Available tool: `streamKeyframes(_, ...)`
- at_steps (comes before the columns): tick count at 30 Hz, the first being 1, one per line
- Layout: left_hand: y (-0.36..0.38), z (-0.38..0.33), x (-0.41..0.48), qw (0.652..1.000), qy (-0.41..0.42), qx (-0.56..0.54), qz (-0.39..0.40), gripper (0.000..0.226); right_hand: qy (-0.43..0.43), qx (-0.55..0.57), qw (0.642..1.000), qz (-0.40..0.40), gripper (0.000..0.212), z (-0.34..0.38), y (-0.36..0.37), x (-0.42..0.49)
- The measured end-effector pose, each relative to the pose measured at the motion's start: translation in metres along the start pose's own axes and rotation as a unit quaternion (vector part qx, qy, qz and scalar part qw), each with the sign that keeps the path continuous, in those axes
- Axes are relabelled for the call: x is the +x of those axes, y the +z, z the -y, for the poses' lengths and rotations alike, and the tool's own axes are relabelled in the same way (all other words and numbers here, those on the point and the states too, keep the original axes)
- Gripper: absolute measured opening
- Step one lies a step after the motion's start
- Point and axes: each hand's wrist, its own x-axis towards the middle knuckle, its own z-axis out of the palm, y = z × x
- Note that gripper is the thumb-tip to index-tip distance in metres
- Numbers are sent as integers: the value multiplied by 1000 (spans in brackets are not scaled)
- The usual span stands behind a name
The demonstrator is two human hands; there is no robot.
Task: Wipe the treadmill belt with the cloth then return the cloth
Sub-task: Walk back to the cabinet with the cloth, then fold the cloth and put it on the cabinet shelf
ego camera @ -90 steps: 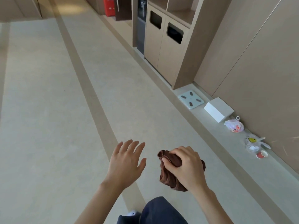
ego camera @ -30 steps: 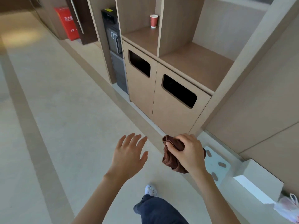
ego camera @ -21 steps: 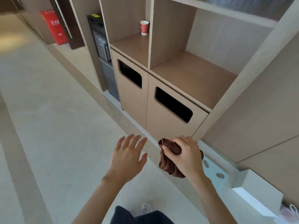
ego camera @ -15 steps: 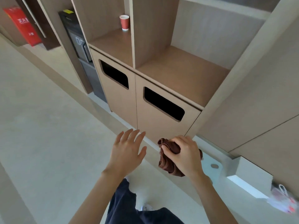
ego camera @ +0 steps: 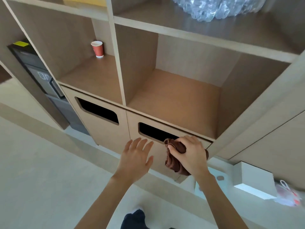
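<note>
Gripping bunched cloth point(ego camera: 173, 162) in curled right hand point(ego camera: 193, 156); left hand point(ego camera: 135, 159) alongside, flat, spread, holding nothing. Just behind, slot point(ego camera: 153, 132) edge; above, open shelf point(ego camera: 178, 100).

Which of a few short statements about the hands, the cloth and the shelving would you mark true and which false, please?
1. The right hand grips the brown cloth. True.
2. The left hand holds the red cup. False: it is open and holds nothing; the cup stands in the left compartment.
3. The cloth lies in the right compartment. False: it hangs from the right hand in front of the right cabinet door.
4. The left cabinet door has a dark slot. True.
</note>
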Motion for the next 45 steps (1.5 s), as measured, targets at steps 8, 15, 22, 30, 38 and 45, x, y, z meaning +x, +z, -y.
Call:
streamKeyframes(8,7,38,70,998,65,-24,-15,52,40,-51,997,-33,37,-13,23,70)
streamKeyframes(15,27,47,124,996,76,-36,16,50,66,-108,992,-14,41,-55,43,126)
streamKeyframes(22,43,30,183,994,99,-36,24,43,151,-81,985,-3,29,-92,66,155)
streamKeyframes(30,79,32,217,983,120,-10,138,51,243,2,952,187,50,-118,82,160)
streamKeyframes(38,78,30,242,975,169,-56,135,52,236,93,949,188,30,-147,19,136)
streamKeyframes(45,77,5,260,960,225,-107,129,64,295,50,946,128,37,-128,41,124)
